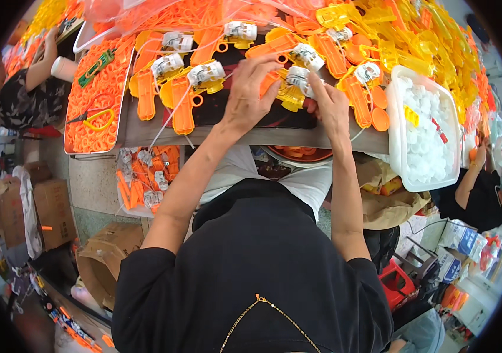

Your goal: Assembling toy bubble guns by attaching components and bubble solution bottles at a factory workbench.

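Observation:
At the table edge in front of me, both hands are on one orange-and-yellow plastic toy assembly with a white cylindrical part at its top. My left hand has its fingers and thumb curled at the orange side. With thumb and fingers, my right hand grips the white cylinder end and the yellow part's edge; some fingertips are hidden. Similar toy assemblies with white cylinders and thin pale cords lie in rows to the left, beyond and to the right of my hands. A dark mat lies under them.
A tray of small orange rings stands at left, holding yellow-handled scissors and a green tool. At right is a white tub of translucent pieces. Yellow parts are heaped behind it. Co-workers sit on both sides.

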### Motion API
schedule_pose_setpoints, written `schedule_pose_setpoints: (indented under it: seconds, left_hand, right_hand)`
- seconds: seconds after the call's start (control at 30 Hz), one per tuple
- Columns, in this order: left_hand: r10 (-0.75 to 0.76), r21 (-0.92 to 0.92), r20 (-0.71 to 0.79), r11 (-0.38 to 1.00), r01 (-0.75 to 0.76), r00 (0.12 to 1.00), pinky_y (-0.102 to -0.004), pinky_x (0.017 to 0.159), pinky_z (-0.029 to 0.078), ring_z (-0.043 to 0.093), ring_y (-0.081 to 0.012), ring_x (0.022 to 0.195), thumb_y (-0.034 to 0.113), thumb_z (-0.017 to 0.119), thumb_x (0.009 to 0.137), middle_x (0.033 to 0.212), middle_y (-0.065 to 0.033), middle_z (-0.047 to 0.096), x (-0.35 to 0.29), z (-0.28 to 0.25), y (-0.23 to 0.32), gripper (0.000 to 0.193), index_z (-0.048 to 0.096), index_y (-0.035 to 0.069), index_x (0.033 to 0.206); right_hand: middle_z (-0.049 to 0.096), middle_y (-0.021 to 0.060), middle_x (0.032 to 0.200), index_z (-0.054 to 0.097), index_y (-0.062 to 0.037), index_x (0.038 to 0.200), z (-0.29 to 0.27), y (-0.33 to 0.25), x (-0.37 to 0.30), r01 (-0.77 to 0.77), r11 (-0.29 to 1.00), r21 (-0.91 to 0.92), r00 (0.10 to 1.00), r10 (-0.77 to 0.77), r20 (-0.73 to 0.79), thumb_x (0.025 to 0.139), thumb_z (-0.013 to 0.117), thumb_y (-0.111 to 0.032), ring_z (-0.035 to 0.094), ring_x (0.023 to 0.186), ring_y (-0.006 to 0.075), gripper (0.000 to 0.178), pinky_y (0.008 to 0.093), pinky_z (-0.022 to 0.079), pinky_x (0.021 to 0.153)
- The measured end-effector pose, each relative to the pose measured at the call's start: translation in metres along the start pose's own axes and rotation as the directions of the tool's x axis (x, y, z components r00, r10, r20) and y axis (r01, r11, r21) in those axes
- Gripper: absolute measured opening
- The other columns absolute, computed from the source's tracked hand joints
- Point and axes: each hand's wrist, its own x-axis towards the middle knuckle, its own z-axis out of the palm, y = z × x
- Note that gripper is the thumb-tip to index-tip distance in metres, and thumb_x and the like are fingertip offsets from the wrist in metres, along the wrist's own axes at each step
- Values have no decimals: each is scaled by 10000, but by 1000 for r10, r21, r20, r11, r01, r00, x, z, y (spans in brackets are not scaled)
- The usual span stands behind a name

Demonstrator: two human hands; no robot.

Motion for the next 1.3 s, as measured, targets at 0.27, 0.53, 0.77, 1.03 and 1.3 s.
schedule_pose_setpoints:
  seconds: [0.27,0.53,0.77,1.03,1.3]
  left_hand:
    - [107,23,368,992,-124,924,-401,1010,512,637,-295,1179,82,765,808,1241,-139,673,34,9,1,554,613,59,1340]
    - [6,-146,372,988,52,928,-406,1110,421,586,-288,1280,104,705,912,1384,-109,640,13,7,-40,503,588,56,1399]
    - [-20,-49,330,998,38,944,-427,1012,427,586,-333,1150,200,723,927,1204,-136,650,11,9,-42,393,605,30,1261]
    - [-5,-128,304,991,46,953,-435,974,411,571,-312,1094,300,721,918,1128,-118,653,13,15,-42,448,608,29,1256]
    - [-23,-74,330,996,50,944,-425,972,407,566,-308,1097,315,703,919,1139,-119,653,12,15,-43,394,631,46,1198]
  right_hand:
    - [659,112,786,711,-42,1029,-13,-4,-1,271,929,-250,961,-274,24,1026,531,-444,646,761,282,441,398,499,737]
    - [596,60,1185,693,-113,1097,-2,14,30,701,441,-561,636,-743,210,841,748,-69,554,1144,306,265,429,447,980]
    - [628,44,989,659,-114,946,-16,-9,8,777,296,-555,511,-811,283,855,732,-147,576,1045,259,122,447,403,958]
    - [601,53,914,634,-99,954,25,9,-76,613,499,-612,662,-748,52,810,762,-136,567,951,252,196,428,391,891]
    - [623,58,1145,635,-86,984,1,4,-36,646,302,-701,558,-814,164,808,785,-204,543,1150,289,260,475,349,1010]
